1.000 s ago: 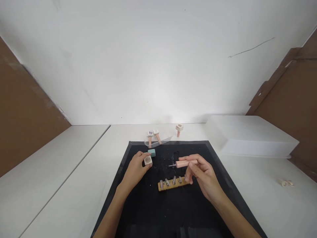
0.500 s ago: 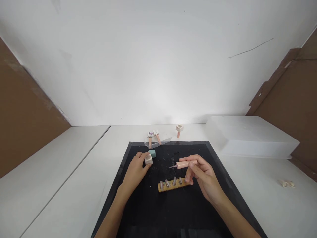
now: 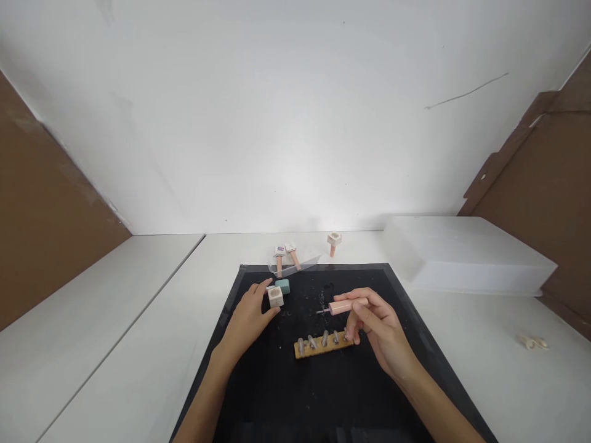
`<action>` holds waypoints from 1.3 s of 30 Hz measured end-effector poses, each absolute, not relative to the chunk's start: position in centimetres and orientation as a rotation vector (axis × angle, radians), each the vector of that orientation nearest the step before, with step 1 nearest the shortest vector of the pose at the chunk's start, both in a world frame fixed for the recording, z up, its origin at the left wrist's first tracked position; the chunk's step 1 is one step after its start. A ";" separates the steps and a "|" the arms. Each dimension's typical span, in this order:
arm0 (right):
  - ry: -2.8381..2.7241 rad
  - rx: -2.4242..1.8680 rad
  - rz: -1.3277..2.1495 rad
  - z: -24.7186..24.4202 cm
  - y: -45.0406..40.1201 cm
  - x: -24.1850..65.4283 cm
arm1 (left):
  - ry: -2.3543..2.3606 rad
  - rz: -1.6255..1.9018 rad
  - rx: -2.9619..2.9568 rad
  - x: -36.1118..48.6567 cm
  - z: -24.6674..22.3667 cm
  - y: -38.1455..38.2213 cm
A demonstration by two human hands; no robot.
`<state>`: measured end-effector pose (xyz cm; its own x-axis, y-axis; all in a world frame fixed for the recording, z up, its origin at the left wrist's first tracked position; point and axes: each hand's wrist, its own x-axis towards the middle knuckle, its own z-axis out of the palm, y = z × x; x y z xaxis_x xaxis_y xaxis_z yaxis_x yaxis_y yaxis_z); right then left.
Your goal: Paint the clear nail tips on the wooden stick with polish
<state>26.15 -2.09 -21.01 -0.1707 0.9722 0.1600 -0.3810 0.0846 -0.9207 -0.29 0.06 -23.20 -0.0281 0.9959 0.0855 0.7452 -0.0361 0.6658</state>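
Observation:
A pink nail polish cap with its thin brush point(image 3: 347, 306) is in my right hand point(image 3: 376, 329), pinched between thumb and fingers, the brush pointing left. My left hand point(image 3: 244, 317) is open beside a small white square bottle point(image 3: 276, 298), thumb and fingers spread around its left side. A small teal block point(image 3: 282, 286) sits just behind the bottle. Below my right fingers lies a yellow-brown strip point(image 3: 323, 351) carrying several nail tips in a row. My right fingers overlap the strip's right end; whether they touch it I cannot tell.
A black mat point(image 3: 305, 394) lies under my hands on the white table point(image 3: 152, 357). Behind it, two pink-handled bottles point(image 3: 279, 261) lie on a clear tray, and another pink-capped bottle point(image 3: 333, 240) is further right. A white box point(image 3: 480, 271) and small cream rings point(image 3: 533, 342) are at the right.
My left fingers have loosened from the white bottle and spread apart, the hand shifting slightly left. My right hand with the brush has hardly moved.

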 end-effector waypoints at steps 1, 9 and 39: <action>-1.119 -0.726 1.416 -21.1 -2.1 26.2 | 1.810 0.780 1.804 -0.7 -23.0 0.0; -1.151 -0.677 1.445 -21.8 -1.7 26.6 | 1.509 0.532 1.724 -2.2 -20.3 -1.1; -1.044 -0.976 1.149 -18.2 0.0 28.7 | 0.953 0.986 1.252 5.1 -18.6 -0.8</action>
<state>28.66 -0.03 -18.16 0.0964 0.9869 0.1296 -0.2233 0.1483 -0.9634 5.14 -0.81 -18.61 0.3005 0.9532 -0.0332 -0.0657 0.0554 0.9963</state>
